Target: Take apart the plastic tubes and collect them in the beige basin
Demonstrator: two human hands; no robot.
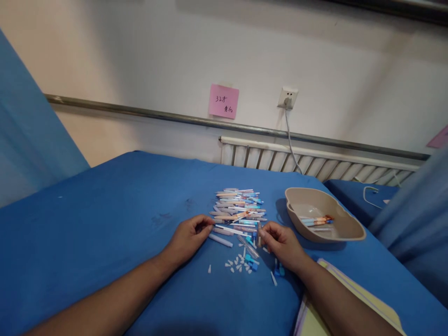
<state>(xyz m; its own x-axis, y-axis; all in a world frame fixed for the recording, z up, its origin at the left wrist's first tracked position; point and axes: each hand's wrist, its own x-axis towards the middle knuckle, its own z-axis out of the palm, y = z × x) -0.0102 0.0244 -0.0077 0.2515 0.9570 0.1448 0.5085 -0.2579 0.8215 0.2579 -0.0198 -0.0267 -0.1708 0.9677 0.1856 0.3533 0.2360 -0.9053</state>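
Note:
A heap of pen barrels and pen parts (238, 207) lies on the blue cloth of the table (105, 210). My left hand (187, 238) rests at the heap's near left edge, fingers curled in a pinch on a thin white pen piece. My right hand (283, 242) is at the heap's near right edge, fingers closed on a small pen part. Between the hands lie a white tube (220, 240) and several small white tips and blue caps (243, 263).
A beige tray (346, 224) to the right holds a few assembled pens (317, 220). A yellow-green folder (364, 298) lies by my right forearm. Behind the table are a radiator (315, 161), a wall socket with a cable (287, 99) and a pink note (224, 101).

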